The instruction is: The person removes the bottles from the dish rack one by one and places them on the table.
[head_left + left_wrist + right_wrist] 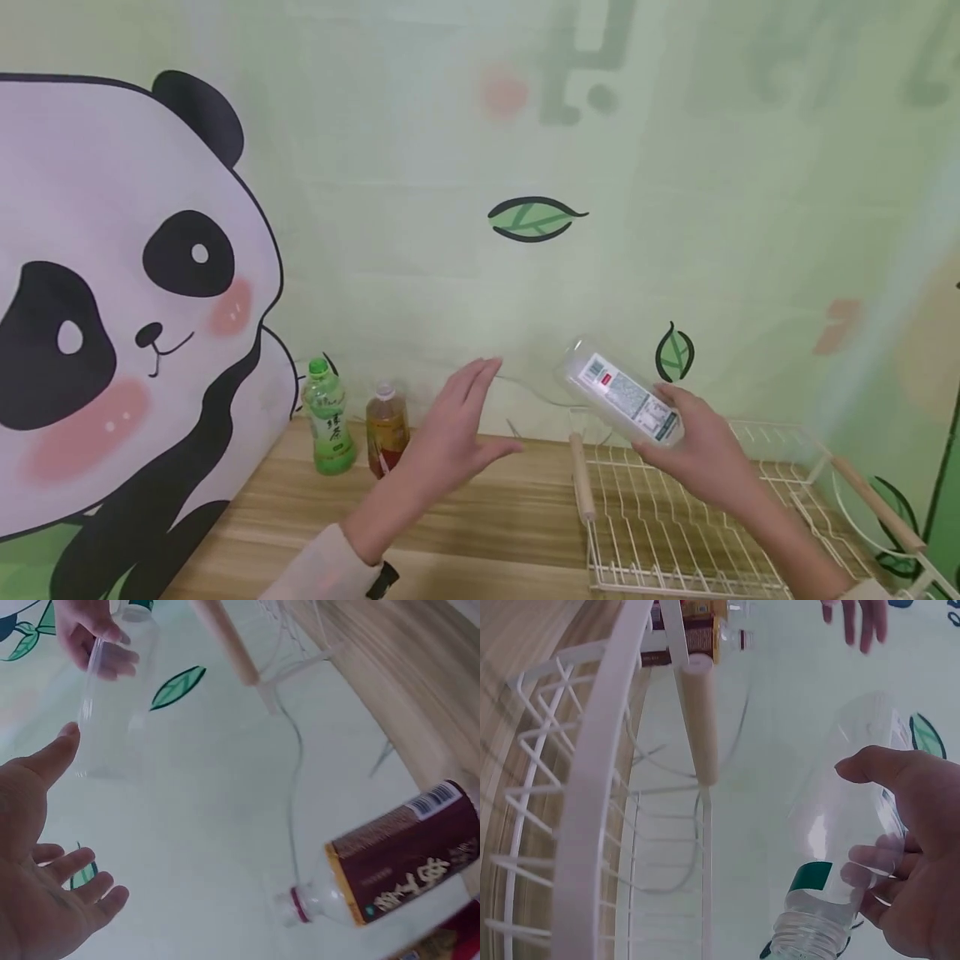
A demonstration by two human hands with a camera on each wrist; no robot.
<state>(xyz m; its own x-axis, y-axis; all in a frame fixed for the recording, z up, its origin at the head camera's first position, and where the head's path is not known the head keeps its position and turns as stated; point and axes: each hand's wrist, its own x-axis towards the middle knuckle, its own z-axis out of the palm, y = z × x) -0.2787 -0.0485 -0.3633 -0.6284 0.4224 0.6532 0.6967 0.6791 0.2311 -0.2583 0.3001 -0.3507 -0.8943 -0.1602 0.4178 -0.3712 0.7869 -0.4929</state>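
My right hand (701,450) grips a clear plastic bottle (618,396) with a white printed label, holding it tilted above a wire rack. The bottle's base points up and left; in the right wrist view its threaded, uncapped neck (808,935) points down. My left hand (453,425) hangs in the air left of the bottle, apart from it, fingers extended and thumb spread, holding nothing. Behind that forearm stand a green tea bottle (330,421) and a bottle with a dark red label (387,417), the latter partly covered by the arm in the head view.
The white wire rack (592,554) with wooden handles (582,479) stands on the wood-grain table (480,542) at right. A pale green wall cloth (420,167) with a large panda (142,208) hangs behind. A thin cable (294,795) runs along the back.
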